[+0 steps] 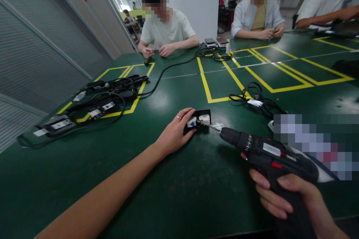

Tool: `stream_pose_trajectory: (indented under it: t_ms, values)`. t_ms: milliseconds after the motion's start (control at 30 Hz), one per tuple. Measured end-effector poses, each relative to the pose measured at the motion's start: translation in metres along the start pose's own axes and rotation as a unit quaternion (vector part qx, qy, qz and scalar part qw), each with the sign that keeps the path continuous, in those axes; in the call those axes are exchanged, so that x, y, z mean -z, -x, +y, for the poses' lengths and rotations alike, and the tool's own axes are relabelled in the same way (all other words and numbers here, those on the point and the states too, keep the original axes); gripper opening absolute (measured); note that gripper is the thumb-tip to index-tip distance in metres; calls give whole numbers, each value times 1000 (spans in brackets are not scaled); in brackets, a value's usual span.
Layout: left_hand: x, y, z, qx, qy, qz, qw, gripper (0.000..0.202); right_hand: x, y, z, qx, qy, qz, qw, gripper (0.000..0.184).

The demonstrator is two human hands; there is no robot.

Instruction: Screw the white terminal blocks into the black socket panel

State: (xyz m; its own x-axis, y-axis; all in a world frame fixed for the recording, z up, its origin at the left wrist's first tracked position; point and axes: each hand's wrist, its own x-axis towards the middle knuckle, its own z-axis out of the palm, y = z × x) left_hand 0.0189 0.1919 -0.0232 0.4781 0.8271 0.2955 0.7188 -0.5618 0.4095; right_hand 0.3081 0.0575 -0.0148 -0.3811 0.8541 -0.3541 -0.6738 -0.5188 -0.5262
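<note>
My left hand point(176, 130) grips the left end of a small black box-shaped part point(206, 113) with white labels, lying on the green table. A ring shows on one finger. In my right hand point(280, 194) is a black cordless drill point(260, 153) with red details, its handle wrapped by my fingers. The drill's long bit point(210, 125) points left, and its tip meets the labelled face of the black part. Whether the tip sits in a screw or hole is too small to tell. Small white scraps point(218, 125) lie just behind the bit.
Black power strips and cables point(112, 93) lie in a heap on the left. A coiled black cable with a white label point(255, 102) lies beyond the drill. Yellow tape lines point(209, 89) mark the green table point(168, 194). Across it sit several people, one in a pale T-shirt point(174, 26).
</note>
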Motion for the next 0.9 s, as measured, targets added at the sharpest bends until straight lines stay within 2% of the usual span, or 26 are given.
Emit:
stream_pose_trajectory:
  t_ms: [433,900]
  values:
    - [1,1,1,5,-4,-2,1000,61,-1,0,-1,8,-4,-4,1000,57]
    - [0,0,0,-2,2,1,1000,62,1,0,-1,1,1,-18,1000,60]
